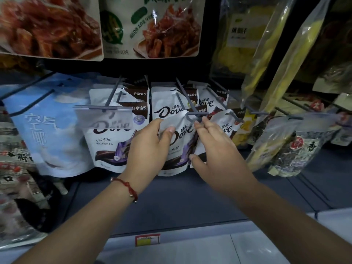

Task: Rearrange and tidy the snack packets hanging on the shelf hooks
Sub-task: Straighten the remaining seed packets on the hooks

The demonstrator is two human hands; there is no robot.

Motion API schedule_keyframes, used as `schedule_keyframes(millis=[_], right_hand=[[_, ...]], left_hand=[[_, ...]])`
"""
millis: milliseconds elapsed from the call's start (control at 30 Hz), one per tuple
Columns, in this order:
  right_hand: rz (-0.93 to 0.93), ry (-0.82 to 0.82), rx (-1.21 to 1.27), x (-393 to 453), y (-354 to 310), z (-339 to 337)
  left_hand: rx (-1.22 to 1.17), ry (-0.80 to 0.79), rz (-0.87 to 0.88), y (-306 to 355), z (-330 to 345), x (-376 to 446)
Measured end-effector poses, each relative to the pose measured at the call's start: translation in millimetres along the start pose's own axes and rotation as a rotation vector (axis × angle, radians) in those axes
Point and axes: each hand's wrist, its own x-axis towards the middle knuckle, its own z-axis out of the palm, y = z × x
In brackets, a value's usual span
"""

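Two hands — left hand (146, 143) gripping Dove packet (179, 134), right hand (215, 147) at hook (197, 114)

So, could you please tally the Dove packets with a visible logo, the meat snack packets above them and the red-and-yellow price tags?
Dove packets with a visible logo: 5
Meat snack packets: 2
Red-and-yellow price tags: 1
Total: 8

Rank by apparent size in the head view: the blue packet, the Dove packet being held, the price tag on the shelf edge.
1. blue packet
2. Dove packet, partly hidden by both hands
3. price tag
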Motion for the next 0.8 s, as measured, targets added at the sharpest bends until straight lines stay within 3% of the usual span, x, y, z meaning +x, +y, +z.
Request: schedule_keyframes(millis=[433,667,800], right_hand=[[0.022,0.114,0.096,1,-12,8],[0.058,0.161,0.389,-2,-9,5],[0.078,0.163,0.476,-2,-13,2]], left_hand=[[-0.109,-0.036,0.086,13,-27,-28],[-0.241,-0.071,0.067,15,-32,-35],[-0.318,-0.103,-0.027,15,-43,-36]])
